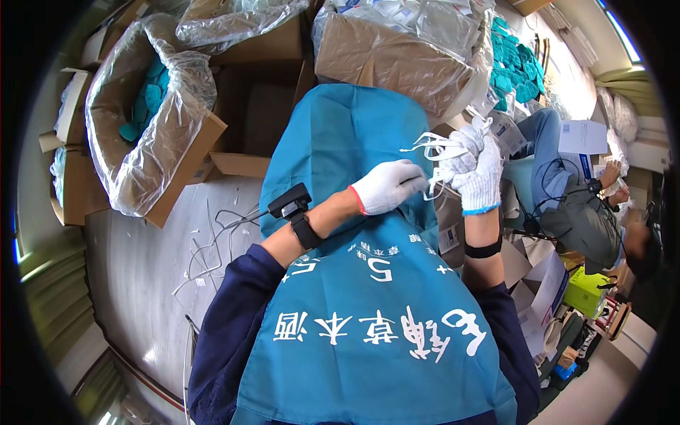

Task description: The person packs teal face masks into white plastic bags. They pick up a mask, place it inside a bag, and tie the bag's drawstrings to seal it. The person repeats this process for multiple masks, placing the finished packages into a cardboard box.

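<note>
My right hand (pixel 485 176) grasps white cord bundle (pixel 453 152) beside teal apron (pixel 354 131). My left hand (pixel 389 187), fingers curled, near loose ends; can't tell if pinching any. Beyond: plastic-lined carton (pixel 393 67).

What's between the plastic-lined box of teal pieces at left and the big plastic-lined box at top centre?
An open cardboard box, with another plastic-lined box just beyond it. Shows in the head view.

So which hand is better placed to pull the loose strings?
Probably the left hand: its fingers are near the strings, while the right hand is busy holding the white bundle.
</note>
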`<state>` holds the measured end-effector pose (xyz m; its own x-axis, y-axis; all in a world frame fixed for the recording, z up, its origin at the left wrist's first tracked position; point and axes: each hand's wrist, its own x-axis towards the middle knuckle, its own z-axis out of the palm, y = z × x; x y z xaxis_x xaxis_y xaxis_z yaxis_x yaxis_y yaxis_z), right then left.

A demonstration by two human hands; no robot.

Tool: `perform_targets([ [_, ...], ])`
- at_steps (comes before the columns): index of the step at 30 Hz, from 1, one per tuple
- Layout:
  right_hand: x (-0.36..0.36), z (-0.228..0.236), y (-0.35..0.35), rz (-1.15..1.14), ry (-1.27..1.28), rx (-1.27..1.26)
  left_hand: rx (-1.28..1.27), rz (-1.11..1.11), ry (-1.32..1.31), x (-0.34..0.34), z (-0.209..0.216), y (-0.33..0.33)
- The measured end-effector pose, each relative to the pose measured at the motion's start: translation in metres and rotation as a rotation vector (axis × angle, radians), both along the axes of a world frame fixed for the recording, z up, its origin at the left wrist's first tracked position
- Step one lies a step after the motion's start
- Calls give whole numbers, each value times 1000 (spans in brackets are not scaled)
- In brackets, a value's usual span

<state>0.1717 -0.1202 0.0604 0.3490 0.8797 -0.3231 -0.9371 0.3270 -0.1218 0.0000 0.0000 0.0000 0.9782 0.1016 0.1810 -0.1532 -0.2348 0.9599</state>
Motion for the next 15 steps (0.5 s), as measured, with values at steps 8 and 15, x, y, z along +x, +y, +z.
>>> perform_targets([
  [8,-3,-3,7,-75,-6,-96,-821,-200,418,-15,22,17],
  [15,-5,-6,11,-111,-29,-127,-1083,-169,304,-17,10,20],
])
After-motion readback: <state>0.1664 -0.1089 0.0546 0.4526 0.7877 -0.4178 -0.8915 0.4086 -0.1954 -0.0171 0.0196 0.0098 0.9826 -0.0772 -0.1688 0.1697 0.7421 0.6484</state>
